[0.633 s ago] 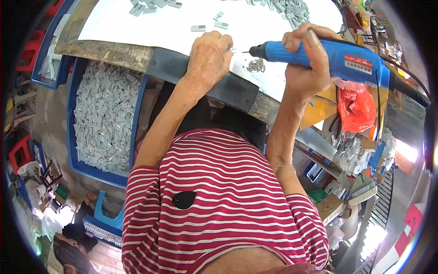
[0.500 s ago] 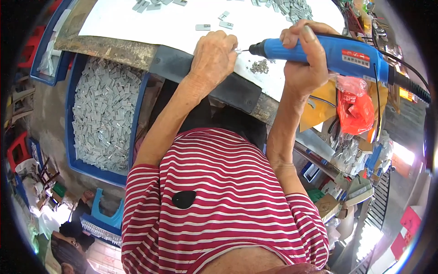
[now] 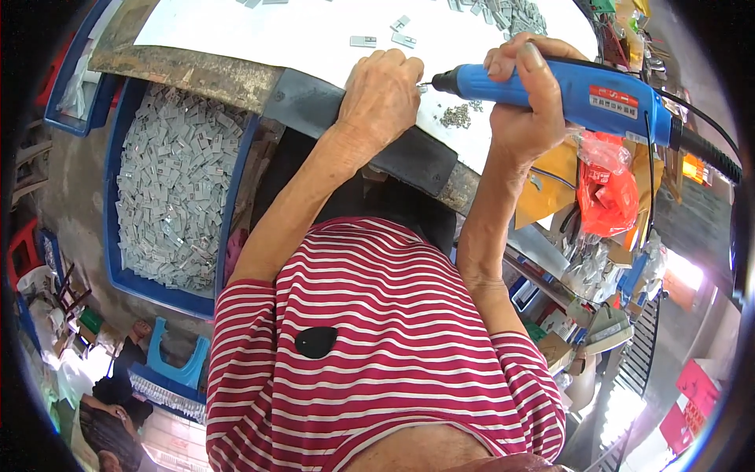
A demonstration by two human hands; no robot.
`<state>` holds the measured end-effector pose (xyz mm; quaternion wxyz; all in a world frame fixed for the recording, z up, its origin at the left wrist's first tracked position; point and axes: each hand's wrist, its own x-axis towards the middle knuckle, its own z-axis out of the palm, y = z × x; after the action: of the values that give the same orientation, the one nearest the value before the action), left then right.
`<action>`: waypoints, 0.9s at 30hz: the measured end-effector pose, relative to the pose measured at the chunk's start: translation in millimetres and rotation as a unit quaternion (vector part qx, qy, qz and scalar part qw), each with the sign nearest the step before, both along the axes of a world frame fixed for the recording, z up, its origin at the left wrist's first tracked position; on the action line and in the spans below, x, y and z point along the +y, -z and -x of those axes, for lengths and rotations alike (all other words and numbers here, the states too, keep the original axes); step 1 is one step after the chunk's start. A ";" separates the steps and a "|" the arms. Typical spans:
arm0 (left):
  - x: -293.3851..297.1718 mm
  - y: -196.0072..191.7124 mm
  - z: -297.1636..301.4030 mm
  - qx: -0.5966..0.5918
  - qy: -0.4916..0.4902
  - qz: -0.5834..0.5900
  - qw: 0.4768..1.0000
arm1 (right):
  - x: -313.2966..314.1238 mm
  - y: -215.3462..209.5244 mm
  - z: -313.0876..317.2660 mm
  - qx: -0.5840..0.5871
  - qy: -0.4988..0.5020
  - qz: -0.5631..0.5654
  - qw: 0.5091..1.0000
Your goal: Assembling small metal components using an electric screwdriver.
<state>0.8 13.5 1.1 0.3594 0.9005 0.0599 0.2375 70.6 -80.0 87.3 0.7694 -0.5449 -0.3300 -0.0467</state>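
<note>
With the right hand (image 3: 525, 126) I'm gripping a blue screwdriver (image 3: 586, 93), pointing it at the left hand (image 3: 383, 98), which is pinching a small part (image 3: 422, 88), probably grey, mostly hidden from my remote view.

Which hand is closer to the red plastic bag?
Right. The right hand, gripping the blue power tool, is up and to the left of the red plastic bag. The left hand is much farther left.

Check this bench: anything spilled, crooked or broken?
Nothing looks plainly broken. The tiny screw-like parts lie in a loose, uncontained heap on the white worktop, near the tip of the blue electric screwdriver; that could look like a spill, though it may be deliberate.
</note>
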 end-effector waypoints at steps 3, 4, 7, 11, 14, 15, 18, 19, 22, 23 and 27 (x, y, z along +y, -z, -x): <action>-0.1 3.8 -1.0 0.006 -0.006 -0.008 1.000 | 1.0 -0.4 2.6 -0.003 0.007 0.008 1.000; 0.1 3.9 -0.9 0.007 -0.006 -0.008 1.000 | 1.5 -1.0 4.0 0.000 0.027 0.028 0.999; 0.1 3.7 -0.4 0.006 -0.004 -0.010 1.000 | 1.4 -0.8 4.0 -0.016 0.024 0.038 0.999; -0.4 2.6 -0.2 0.005 -0.003 -0.007 1.000 | 1.7 3.3 -1.6 -0.018 -0.024 -0.014 0.999; -0.8 2.4 -0.5 0.006 -0.001 -0.005 1.000 | 1.5 3.6 -2.1 -0.031 -0.020 -0.007 0.999; -1.3 2.0 -1.2 0.007 0.001 -0.002 1.000 | 1.7 3.6 -2.1 -0.045 -0.016 -0.004 0.999; -0.5 2.9 0.2 0.015 0.000 -0.002 1.000 | 4.7 7.0 -1.7 -0.062 -0.022 -0.003 0.998; 0.3 3.6 0.9 0.016 -0.002 -0.002 1.000 | 5.6 8.6 -1.3 -0.068 -0.030 -0.006 0.997; 0.8 2.2 -1.5 0.002 -0.001 0.004 1.000 | 4.5 5.0 0.3 -0.049 -0.040 0.009 0.998; 0.3 2.3 -1.6 0.006 -0.001 0.006 1.000 | 4.0 4.5 0.2 -0.050 -0.039 0.009 0.998; 1.5 -3.0 -1.4 0.034 0.004 0.013 0.999 | 3.0 4.6 1.9 -0.021 -0.088 0.008 0.996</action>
<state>2.2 15.0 4.0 0.3699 0.9034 0.0718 0.2047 68.6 -77.1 82.7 0.7592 -0.5187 -0.3929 0.0123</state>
